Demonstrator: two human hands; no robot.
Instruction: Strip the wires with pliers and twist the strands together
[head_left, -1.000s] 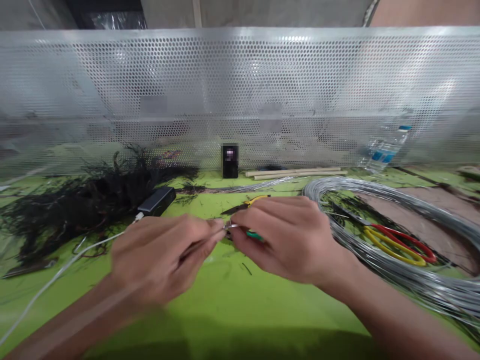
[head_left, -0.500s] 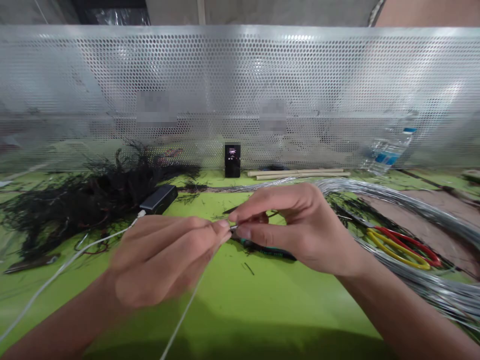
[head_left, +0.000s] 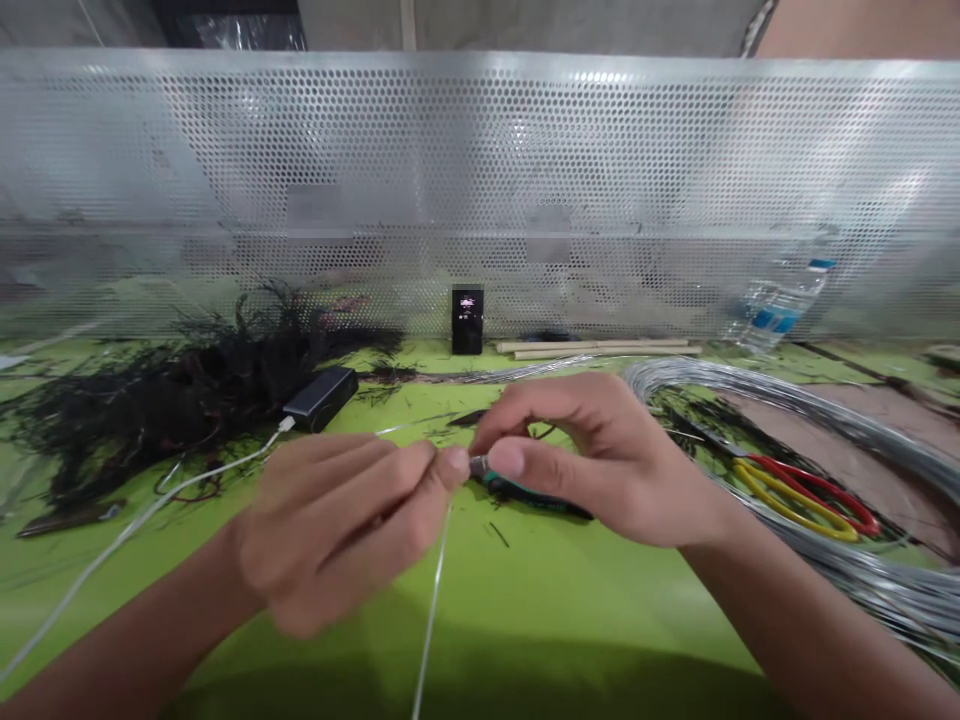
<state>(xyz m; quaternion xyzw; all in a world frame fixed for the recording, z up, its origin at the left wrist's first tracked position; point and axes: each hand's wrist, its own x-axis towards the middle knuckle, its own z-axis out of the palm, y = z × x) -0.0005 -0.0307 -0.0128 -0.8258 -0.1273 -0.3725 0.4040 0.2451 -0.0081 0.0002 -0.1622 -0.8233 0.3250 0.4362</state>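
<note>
My left hand (head_left: pixel 345 530) is closed, thumb and index finger pinched together at the middle of the view. A thin silvery wire (head_left: pixel 431 620) runs from below these fingertips towards the near edge. Facing it, my right hand (head_left: pixel 592 460) pinches a small grey metallic piece (head_left: pixel 478 466) between thumb and index finger. Its exact kind is too small to tell, and the fingers cover most of it. Both hands' fingertips almost meet around this piece. Behind and below the right fingers, a black and green tool handle (head_left: pixel 551 500) lies on the green table (head_left: pixel 495 620), partly hidden.
To the right are a coil of silvery wire (head_left: pixel 720 375) and red and yellow-handled scissors (head_left: pixel 799 495). A dark tangled heap (head_left: pixel 172 400) and a black box with a white cable (head_left: pixel 322 398) lie left. Farther back are a phone-like device (head_left: pixel 467 325), pale sticks (head_left: pixel 600 347) and a bottle (head_left: pixel 784 310).
My left hand has shifted slightly right and lower, and turned a little. The wire's near end has swung right. More of the grey piece shows between the fingertips.
</note>
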